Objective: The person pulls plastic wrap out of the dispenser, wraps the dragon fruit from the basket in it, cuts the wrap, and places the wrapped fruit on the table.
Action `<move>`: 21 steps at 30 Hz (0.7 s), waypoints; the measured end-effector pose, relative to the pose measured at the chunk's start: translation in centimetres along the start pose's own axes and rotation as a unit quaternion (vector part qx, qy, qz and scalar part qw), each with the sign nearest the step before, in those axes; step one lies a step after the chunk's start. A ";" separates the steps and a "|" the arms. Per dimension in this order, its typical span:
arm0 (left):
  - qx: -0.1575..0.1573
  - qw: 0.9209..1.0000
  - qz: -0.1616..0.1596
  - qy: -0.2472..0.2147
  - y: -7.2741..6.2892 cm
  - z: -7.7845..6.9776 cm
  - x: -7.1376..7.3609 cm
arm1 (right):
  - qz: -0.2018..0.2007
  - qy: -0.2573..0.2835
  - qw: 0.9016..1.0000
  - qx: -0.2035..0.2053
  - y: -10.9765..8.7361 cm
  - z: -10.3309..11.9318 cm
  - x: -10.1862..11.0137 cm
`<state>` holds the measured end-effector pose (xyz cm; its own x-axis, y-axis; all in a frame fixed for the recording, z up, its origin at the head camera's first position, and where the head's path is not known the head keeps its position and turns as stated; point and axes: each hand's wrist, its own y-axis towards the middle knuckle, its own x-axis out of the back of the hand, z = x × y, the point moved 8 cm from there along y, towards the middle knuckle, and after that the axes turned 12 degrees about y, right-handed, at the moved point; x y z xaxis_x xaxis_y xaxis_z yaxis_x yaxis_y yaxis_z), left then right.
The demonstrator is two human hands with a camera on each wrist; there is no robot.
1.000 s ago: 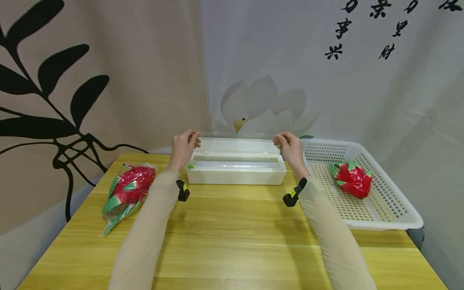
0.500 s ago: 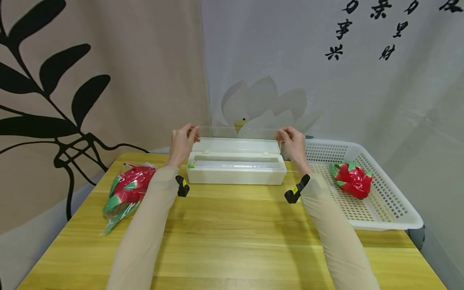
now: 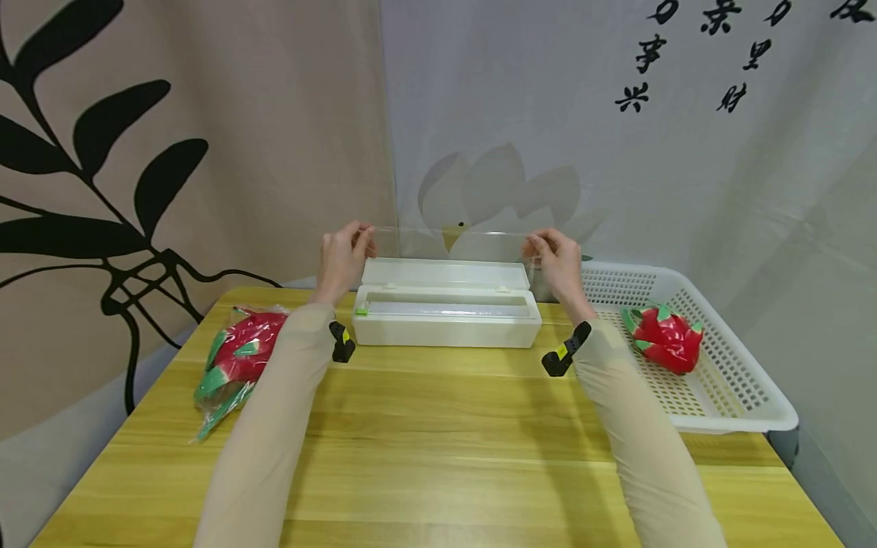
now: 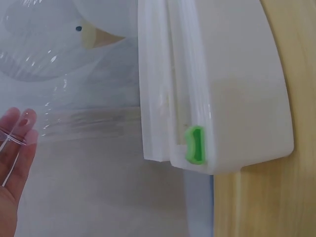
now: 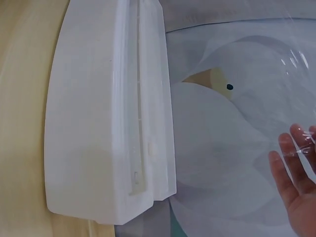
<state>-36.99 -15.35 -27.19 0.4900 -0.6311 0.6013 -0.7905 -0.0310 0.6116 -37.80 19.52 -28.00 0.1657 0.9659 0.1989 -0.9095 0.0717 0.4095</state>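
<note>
Clear plastic wrap [image 3: 445, 242] stretches between the two hands, behind and above a white wrap dispenser [image 3: 447, 332]. My left hand [image 3: 342, 257] pinches the film's left corner, and my right hand [image 3: 556, 262] pinches the right one. The dispenser's lid [image 3: 445, 272] stands raised, with a roll visible inside. On its left end sits a small green slide cutter [image 4: 196, 144]. In the left wrist view the film [image 4: 74, 123] runs from the fingers toward the dispenser. The right wrist view shows only part of the right hand, at the edge.
A red dragon fruit [image 3: 240, 361] in a clear bag lies at the left of the wooden table [image 3: 438, 449]. Another red dragon fruit [image 3: 666, 339] sits in a white perforated basket [image 3: 757, 415] on the right. A printed curtain [image 3: 479, 91] hangs behind.
Both hands have risen and moved slightly farther back, drawing the wrap's edge higher above the dispenser. The dispenser, basket and dragon fruits stay in place.
</note>
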 end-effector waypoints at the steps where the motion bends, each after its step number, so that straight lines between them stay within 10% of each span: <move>1: -0.002 1.000 -0.001 0.000 0.1 -0.1 0.1 | 0.000 -0.002 1.000 0.001 0.0 0.1 0.0; 21: -0.016 1.000 -0.011 -0.001 1.6 -1.1 1.4 | 0.000 0.007 1.000 0.025 1.2 2.2 0.5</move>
<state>-37.16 -15.43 -24.83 0.5061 -0.6316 0.5873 -0.7681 -0.0204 0.6400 -37.94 19.57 -25.48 0.1606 0.9693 0.1863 -0.8890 0.0600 0.4540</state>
